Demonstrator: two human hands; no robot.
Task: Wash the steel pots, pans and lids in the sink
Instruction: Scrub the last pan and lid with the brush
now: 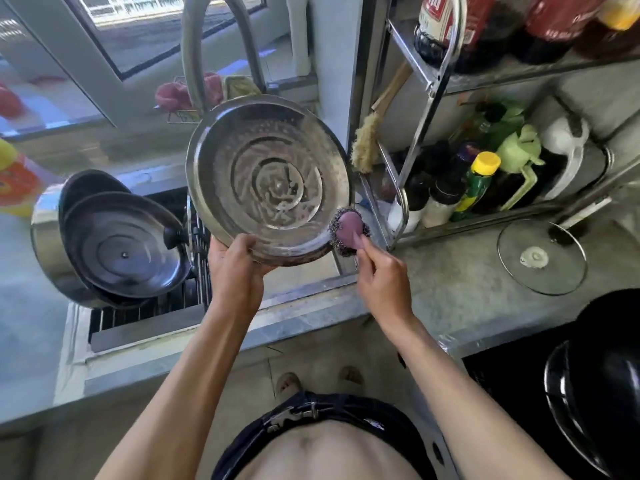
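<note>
Head view: grey stone counter [450, 292], steel sink [145, 317], window [69, 57] behind

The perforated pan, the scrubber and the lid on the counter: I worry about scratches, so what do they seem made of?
Perforated pan, gripped by the left hand: apparently polished steel, bright mirror-like glare. Scrubber, held by the right hand: probably coiled metal wire, a glinting grey tangle, with a smooth mauve plastic-looking handle. Lid on the counter: likely clear glass with a metal rim.

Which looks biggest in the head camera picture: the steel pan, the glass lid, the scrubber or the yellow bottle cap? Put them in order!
1. Steel pan, held nearest the camera.
2. Glass lid on the counter.
3. Scrubber.
4. Yellow bottle cap.
</note>
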